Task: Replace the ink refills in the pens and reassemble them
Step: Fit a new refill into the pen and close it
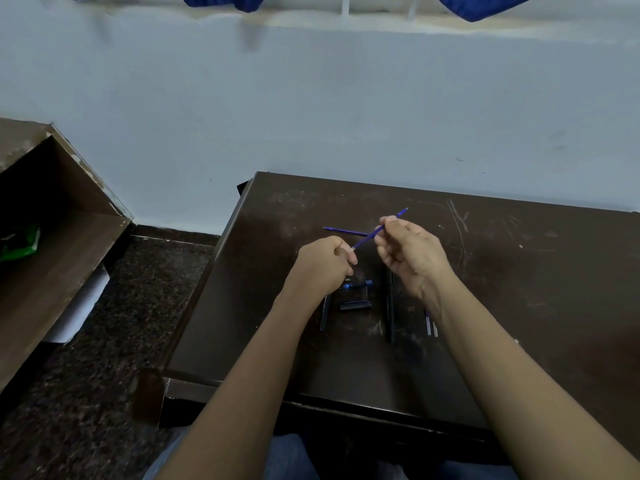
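Observation:
My right hand [407, 256] pinches a thin blue ink refill [367, 239] near its upper end, and the refill slants up to the right above the dark table [519, 271]. My left hand [325, 263] is closed at the refill's lower end; what it holds inside the fist is hidden. A second blue refill [344, 231] lies flat behind the hands. Below the hands lie a dark pen barrel [390, 306], another dark barrel [325, 311], a black cap [355, 305], a small blue pen part [358, 285] and two more refills [431, 323].
The table's left edge [207, 271] drops to a dark speckled floor [104, 375]. A brown wooden shelf [52, 237] with a green packet [20, 242] stands at the left. A pale wall rises right behind the table. My knees show at the bottom.

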`<state>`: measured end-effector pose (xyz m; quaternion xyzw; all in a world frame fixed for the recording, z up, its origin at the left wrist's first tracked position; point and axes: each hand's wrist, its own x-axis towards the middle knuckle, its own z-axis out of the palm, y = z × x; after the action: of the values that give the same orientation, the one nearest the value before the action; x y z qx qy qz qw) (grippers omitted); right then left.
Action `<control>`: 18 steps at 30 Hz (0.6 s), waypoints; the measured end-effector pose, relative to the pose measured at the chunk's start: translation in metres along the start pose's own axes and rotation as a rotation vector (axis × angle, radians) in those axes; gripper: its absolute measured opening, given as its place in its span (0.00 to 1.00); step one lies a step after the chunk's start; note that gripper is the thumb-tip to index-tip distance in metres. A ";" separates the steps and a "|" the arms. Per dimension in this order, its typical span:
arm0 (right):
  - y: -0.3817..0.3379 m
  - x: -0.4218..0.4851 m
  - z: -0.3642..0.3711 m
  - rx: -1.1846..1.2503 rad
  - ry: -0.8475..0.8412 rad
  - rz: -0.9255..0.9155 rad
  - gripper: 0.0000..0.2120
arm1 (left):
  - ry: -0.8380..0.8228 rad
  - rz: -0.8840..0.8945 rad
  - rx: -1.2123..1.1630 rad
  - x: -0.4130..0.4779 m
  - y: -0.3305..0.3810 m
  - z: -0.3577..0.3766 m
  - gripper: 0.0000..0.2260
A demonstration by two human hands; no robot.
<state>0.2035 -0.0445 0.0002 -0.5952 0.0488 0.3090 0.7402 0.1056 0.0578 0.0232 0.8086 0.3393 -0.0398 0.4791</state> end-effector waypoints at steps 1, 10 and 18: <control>0.000 -0.001 0.000 -0.022 -0.030 0.021 0.03 | 0.009 0.011 -0.006 0.000 0.000 0.000 0.11; 0.010 -0.009 0.004 0.055 -0.140 0.106 0.06 | 0.055 0.002 0.021 -0.004 -0.003 -0.003 0.13; -0.003 0.007 -0.025 -0.855 0.111 -0.414 0.11 | 0.102 -0.048 0.047 -0.009 -0.005 -0.014 0.14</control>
<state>0.2181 -0.0648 -0.0081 -0.8592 -0.1626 0.1152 0.4713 0.0917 0.0664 0.0304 0.8121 0.3817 -0.0180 0.4411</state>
